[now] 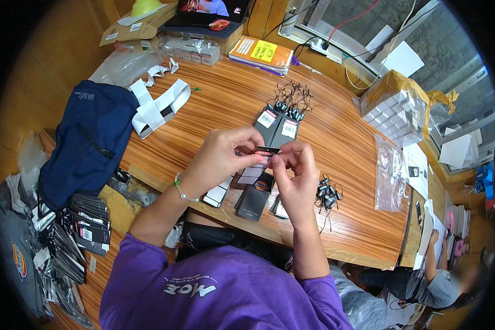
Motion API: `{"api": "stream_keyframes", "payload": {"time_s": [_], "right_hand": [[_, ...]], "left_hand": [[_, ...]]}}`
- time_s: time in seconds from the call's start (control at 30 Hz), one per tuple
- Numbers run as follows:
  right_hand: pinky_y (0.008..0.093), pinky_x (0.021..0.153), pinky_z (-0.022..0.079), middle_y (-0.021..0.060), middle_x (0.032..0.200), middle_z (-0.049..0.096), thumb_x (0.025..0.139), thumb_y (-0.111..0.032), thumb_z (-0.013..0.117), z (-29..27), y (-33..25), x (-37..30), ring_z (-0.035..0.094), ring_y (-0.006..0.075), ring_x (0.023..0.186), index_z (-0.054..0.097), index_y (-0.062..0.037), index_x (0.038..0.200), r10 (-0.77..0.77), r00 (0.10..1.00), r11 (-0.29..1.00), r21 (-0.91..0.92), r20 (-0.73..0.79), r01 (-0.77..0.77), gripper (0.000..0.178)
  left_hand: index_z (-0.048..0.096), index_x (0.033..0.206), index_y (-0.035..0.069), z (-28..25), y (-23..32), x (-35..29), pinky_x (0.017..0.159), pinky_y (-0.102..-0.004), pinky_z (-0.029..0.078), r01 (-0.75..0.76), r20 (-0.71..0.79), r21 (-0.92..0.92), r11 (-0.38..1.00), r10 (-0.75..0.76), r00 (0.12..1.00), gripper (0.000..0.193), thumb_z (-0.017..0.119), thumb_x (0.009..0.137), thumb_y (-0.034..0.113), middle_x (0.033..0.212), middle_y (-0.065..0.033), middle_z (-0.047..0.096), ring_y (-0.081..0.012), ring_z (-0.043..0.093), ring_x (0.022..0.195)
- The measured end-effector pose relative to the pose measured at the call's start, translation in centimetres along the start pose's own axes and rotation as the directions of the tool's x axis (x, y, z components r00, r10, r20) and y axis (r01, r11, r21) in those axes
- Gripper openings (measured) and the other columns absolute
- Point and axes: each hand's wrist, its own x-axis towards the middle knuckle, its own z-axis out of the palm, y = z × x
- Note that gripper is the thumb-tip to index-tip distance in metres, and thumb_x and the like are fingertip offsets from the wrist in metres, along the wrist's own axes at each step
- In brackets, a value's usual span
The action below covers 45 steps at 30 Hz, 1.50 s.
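Note:
My left hand [228, 153] and my right hand [298, 175] meet above the table's near side, both pinching one hang tag [251, 175]. Its top end is black, and a pale face hangs below my left fingers. Under my hands lie a stack of black hang tags [253, 202] and, to its left, a pile of white-faced tags [217, 193]. My right wrist partly covers another small stack. Just beyond my fingers rest two rows of stickered tags [278, 127] with black strings spread from their far ends. Right of my right hand is a heap of black string loops [328, 193].
A navy bag [85, 146] and a curled white strip [159, 110] lie left, above several tag piles [88, 225]. Notebooks [261, 55] and a laptop [209, 14] stand at the back. Right are a clear plastic bag [390, 176], white boxes [393, 110] and another person [437, 283].

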Motion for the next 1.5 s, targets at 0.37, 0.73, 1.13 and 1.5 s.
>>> {"api": "stream_keyframes", "payload": {"time_s": [0.37,0.73,1.13,1.5], "right_hand": [[0.0208,0.057,0.043,0.0054,0.072,0.058,0.081,0.005,0.056,0.0,-0.6,-0.3,0.055,0.007,0.064,0.049,0.0007,0.093,-0.102,0.994,0.987,-0.126,-0.036,0.097,0.015],[0.0187,0.062,0.042,0.0047,0.076,0.058,0.084,0.006,0.053,-0.3,-1.1,-0.8,0.054,0.0061,0.069,0.048,0.0011,0.098,-0.006,1.0,0.992,0.124,-0.028,0.009,0.015],[0.0234,0.074,0.043,0.0043,0.094,0.058,0.09,-0.011,0.052,-1.6,-0.3,0.5,0.053,0.0103,0.086,0.054,-0.005,0.095,0.278,0.95,0.737,0.602,0.145,-0.307,0.008],[0.0292,0.069,0.04,0.004,0.082,0.047,0.093,-0.016,0.046,-2.9,0.4,1.9,0.043,0.014,0.07,0.043,-0.0116,0.096,0.053,0.998,0.328,0.943,0.043,-0.058,0.006]], "left_hand": [[0.062,0.081,0.0,0.6,0.7,-0.7,0.06,-0.0271,0.048,-0.198,0.005,0.187,0.962,0.201,0.98,0.016,0.07,0.073,0.012,0.072,-0.0096,0.063,-0.0178,0.062,0.066],[0.064,0.081,0.005,1.1,0.4,-0.7,0.06,-0.0317,0.048,-0.434,-0.031,0.314,0.845,0.466,0.884,0.014,0.07,0.071,0.014,0.074,-0.0071,0.062,-0.0226,0.061,0.068],[0.064,0.076,0.008,0.6,0.5,-0.2,0.069,-0.0319,0.047,-0.655,0.126,0.609,0.448,0.761,0.637,0.008,0.062,0.068,0.012,0.083,-0.0019,0.062,-0.0186,0.06,0.081],[0.06,0.09,0.004,0.8,-1.2,0.2,0.064,-0.027,0.047,-0.404,0.052,0.138,0.904,0.401,0.915,0.013,0.059,0.078,0.004,0.084,-0.0093,0.062,-0.0218,0.061,0.072]]}}
